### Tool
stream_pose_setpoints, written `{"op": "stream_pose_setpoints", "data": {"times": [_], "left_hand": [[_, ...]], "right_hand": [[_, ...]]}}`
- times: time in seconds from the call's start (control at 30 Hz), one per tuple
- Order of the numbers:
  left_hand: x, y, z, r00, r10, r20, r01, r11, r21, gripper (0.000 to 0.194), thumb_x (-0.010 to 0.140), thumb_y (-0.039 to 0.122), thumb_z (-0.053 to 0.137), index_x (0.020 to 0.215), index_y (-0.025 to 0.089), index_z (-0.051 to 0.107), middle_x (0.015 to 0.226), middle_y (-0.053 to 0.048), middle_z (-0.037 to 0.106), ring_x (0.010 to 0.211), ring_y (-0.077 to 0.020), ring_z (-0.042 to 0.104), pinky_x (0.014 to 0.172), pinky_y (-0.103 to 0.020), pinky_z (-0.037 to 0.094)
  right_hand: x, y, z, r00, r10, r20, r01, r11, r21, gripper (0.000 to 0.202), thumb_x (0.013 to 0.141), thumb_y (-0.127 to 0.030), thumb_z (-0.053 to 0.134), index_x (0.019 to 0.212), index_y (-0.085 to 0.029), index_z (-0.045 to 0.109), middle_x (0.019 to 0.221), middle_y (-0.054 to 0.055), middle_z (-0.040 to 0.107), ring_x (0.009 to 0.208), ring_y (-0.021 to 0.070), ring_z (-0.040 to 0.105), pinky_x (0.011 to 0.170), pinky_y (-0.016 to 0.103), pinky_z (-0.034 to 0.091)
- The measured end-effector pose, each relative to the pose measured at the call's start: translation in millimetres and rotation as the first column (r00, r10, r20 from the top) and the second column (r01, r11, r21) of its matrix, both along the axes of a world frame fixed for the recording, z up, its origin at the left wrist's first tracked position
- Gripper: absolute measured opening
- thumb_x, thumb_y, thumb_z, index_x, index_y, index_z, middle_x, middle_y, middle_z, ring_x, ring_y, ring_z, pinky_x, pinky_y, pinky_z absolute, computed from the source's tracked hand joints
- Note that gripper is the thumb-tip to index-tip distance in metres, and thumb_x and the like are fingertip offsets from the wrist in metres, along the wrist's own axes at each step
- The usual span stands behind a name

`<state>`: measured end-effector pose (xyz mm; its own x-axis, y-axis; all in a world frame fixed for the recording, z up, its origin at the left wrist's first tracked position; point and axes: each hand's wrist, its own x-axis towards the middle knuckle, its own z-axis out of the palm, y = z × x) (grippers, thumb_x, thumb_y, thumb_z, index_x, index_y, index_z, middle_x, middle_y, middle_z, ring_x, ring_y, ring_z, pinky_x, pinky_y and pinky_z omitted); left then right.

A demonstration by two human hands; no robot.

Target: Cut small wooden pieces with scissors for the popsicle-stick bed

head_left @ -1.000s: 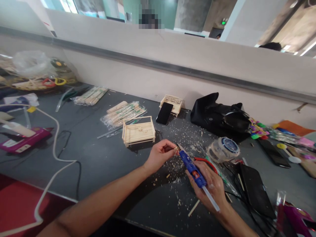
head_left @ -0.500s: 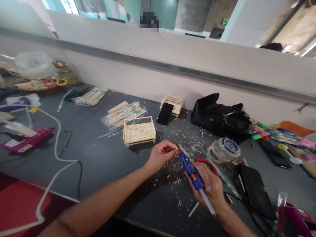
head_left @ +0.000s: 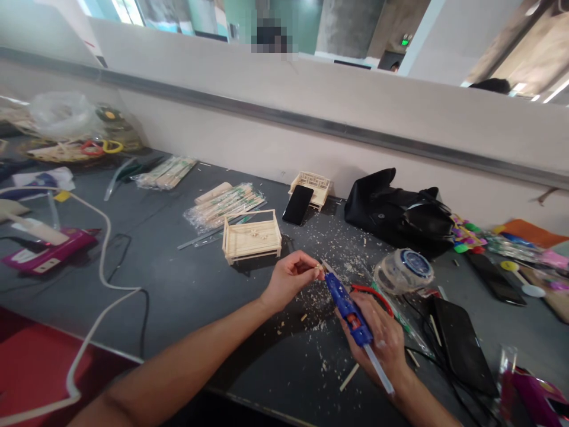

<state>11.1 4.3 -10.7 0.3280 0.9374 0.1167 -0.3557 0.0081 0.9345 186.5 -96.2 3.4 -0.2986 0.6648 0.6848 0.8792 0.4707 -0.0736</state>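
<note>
Left of the open-framed pale wooden model [head_left: 252,238], green-printed, crinkled plastic-wrapped sticks [head_left: 229,204] are laid, the print too small to read. Right of the model, a tiny pale piece [head_left: 319,268] is pinched by the left hand [head_left: 288,281]; beside it, a smooth blue plastic glue gun [head_left: 349,309] is gripped by the right hand [head_left: 383,335]. Farther right, a clear round jar [head_left: 403,271] is seen.

Dark grey table [head_left: 178,296], pale low wall [head_left: 231,136] along far side, grey rail, concrete pillar [head_left: 342,29] beyond, bright window [head_left: 127,12] far left.
</note>
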Motion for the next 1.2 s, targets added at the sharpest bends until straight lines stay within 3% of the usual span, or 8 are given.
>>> {"op": "stream_pose_setpoints", "data": {"times": [0.37, 0.87, 1.07, 1.2], "left_hand": [[0.0, -0.2, 2.3, 1.000, 0.011, -0.008, -0.011, 0.997, -0.074, 0.025, 0.062, 0.033, 0.083, 0.071, 0.017, 0.066, 0.074, -0.004, 0.073, 0.069, -0.0154, 0.065, 0.069, -0.029, 0.053], [-1.2, -0.8, 4.0, 1.000, -0.003, 0.005, 0.003, 1.000, -0.009, 0.030, 0.064, 0.041, 0.083, 0.072, 0.018, 0.066, 0.071, -0.004, 0.073, 0.070, -0.0176, 0.068, 0.071, -0.031, 0.056], [-0.9, -0.4, 3.4, 1.000, -0.007, 0.015, 0.007, 1.000, -0.002, 0.028, 0.064, 0.040, 0.083, 0.072, 0.018, 0.066, 0.070, -0.003, 0.073, 0.069, -0.0170, 0.068, 0.071, -0.031, 0.056], [-1.1, 0.0, 3.0, 1.000, -0.017, 0.016, 0.017, 1.000, -0.005, 0.028, 0.065, 0.039, 0.083, 0.072, 0.018, 0.066, 0.070, -0.003, 0.073, 0.069, -0.0177, 0.068, 0.071, -0.032, 0.056]], "right_hand": [[-3.2, 0.1, 3.3, 0.998, 0.055, -0.036, -0.056, 0.998, -0.009, 0.029, 0.083, -0.011, 0.050, 0.110, -0.018, 0.055, 0.088, 0.009, 0.072, 0.079, 0.0215, 0.072, 0.068, 0.033, 0.061], [-0.6, 0.8, 3.4, 0.998, 0.031, -0.047, -0.032, 0.999, -0.023, 0.031, 0.083, -0.011, 0.051, 0.112, -0.020, 0.055, 0.088, 0.008, 0.072, 0.078, 0.0216, 0.072, 0.067, 0.033, 0.061], [-1.7, 0.9, 5.6, 0.996, 0.026, -0.088, -0.031, 0.999, -0.045, 0.021, 0.086, -0.016, 0.054, 0.107, -0.020, 0.057, 0.087, 0.007, 0.072, 0.079, 0.0212, 0.072, 0.068, 0.031, 0.060], [-5.1, -1.0, 10.2, 0.980, -0.003, -0.200, -0.018, 0.995, -0.102, 0.010, 0.089, -0.024, 0.057, 0.098, -0.021, 0.059, 0.082, 0.005, 0.072, 0.069, 0.0178, 0.070, 0.065, 0.028, 0.059]]}}
